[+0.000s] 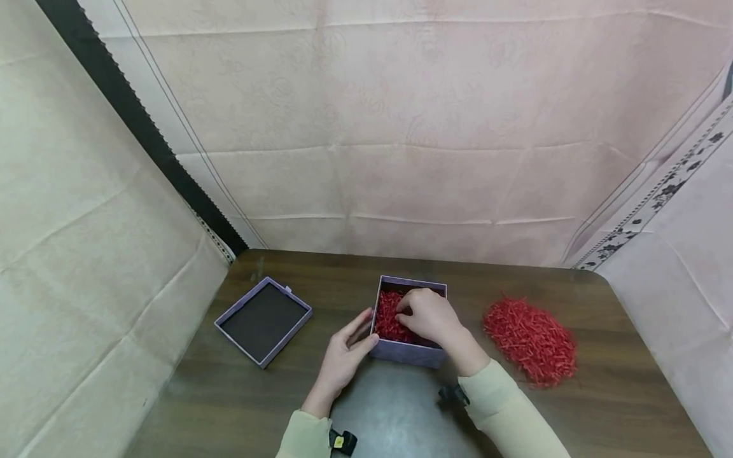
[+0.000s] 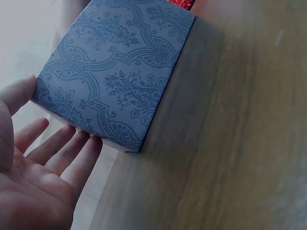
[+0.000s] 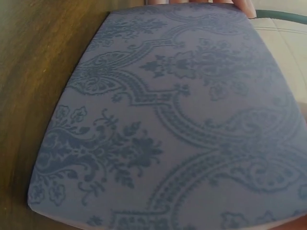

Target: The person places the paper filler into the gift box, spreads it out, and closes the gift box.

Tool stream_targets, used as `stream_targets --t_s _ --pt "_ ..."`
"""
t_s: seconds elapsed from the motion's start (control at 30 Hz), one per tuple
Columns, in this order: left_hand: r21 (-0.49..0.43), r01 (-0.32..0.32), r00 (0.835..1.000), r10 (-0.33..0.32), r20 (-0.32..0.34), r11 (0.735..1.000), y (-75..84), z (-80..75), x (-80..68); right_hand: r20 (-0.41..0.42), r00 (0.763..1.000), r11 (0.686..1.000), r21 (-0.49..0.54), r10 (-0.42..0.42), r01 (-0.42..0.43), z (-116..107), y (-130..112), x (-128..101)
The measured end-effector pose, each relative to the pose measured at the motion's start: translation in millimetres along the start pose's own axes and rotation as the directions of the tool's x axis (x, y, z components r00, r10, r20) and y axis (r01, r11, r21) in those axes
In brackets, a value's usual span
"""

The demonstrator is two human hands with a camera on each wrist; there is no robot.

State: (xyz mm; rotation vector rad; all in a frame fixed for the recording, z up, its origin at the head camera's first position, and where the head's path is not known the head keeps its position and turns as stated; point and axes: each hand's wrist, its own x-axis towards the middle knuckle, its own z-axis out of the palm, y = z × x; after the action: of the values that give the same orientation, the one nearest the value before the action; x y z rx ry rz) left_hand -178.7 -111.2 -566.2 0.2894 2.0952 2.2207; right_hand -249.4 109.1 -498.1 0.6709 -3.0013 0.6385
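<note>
A purple patterned box (image 1: 408, 353) stands open at the table's middle, with red paper shreds (image 1: 388, 318) inside. My right hand (image 1: 428, 316) is inside the box, fingers curled down into the shreds. My left hand (image 1: 348, 348) lies open against the box's left side, its straight fingers (image 2: 64, 151) touching the patterned wall (image 2: 120, 72) near a corner. In the right wrist view the box wall (image 3: 182, 129) fills the frame and the hand hardly shows.
The box's lid (image 1: 263, 321) lies upside down on the wooden table (image 1: 618, 381) to the left. A loose pile of red shreds (image 1: 529, 340) sits to the right of the box. Cloth hangs behind and at both sides.
</note>
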Motion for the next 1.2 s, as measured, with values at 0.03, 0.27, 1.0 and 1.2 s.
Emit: stream_targets --t_s 0.03,0.27,1.0,1.2 --pt "0.000 0.001 1.000 -0.001 0.002 1.000 0.1 0.0 0.1 -0.005 1.000 1.000 0.006 0.005 -0.005 -1 0 -1" --pt "0.003 -0.002 1.000 0.002 0.009 1.000 -0.3 -1.2 0.1 -0.075 0.997 0.998 0.065 -0.007 0.012 -8 2 -8" --pt "-0.004 -0.021 1.000 0.021 -0.003 1.000 -0.7 1.6 -1.3 -0.392 0.920 0.968 0.220 -0.024 0.119 -17 35 -42" --pt "0.043 0.007 1.000 -0.006 -0.013 0.999 -2.2 -1.0 -0.9 -0.435 0.900 0.966 0.246 0.040 0.075 -20 50 -55"
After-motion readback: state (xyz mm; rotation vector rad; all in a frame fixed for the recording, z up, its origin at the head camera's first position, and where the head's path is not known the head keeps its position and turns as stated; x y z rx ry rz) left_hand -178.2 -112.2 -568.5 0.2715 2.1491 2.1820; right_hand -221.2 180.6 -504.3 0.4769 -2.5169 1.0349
